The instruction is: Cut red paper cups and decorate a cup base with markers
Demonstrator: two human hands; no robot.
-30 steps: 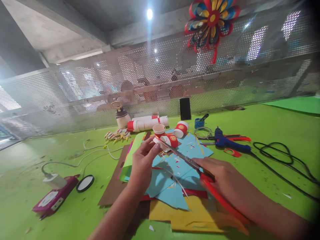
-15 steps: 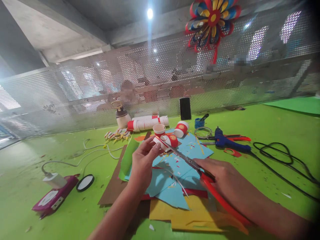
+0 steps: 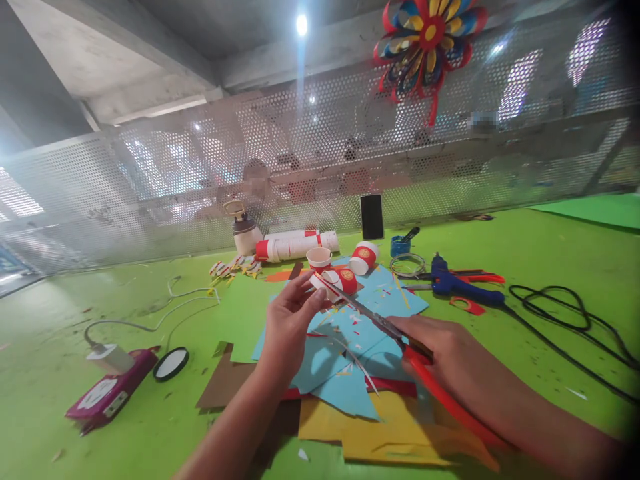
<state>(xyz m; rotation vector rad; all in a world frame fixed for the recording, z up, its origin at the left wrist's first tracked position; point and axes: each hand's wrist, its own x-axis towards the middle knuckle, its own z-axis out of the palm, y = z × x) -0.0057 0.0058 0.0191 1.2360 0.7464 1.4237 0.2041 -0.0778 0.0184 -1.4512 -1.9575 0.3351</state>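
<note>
My left hand (image 3: 290, 320) pinches a small white piece with a red edge (image 3: 323, 284), held above the light-blue paper (image 3: 345, 393). Red-handled scissors (image 3: 430, 380) are in my right hand (image 3: 450, 347), their blades pointing up and left to the white piece. Just behind the blades lies a red and white paper cup (image 3: 346, 280) on its side. Another cup (image 3: 319, 257) stands upright behind it, and a third (image 3: 363, 257) lies tipped over to the right. Small paper scraps are strewn over the blue sheet.
A blue glue gun (image 3: 445, 283) with a black cable lies right. Stacked cups (image 3: 300, 247), a sprayer (image 3: 245, 233) and a dark upright tablet (image 3: 371, 217) are at the back. A purple power strip (image 3: 111, 393) sits left; yellow paper (image 3: 390, 440) lies in front.
The green paper left of the blue sheet, curled up before, now lies flat. Both hands and the scissors are nearly where they were.
</note>
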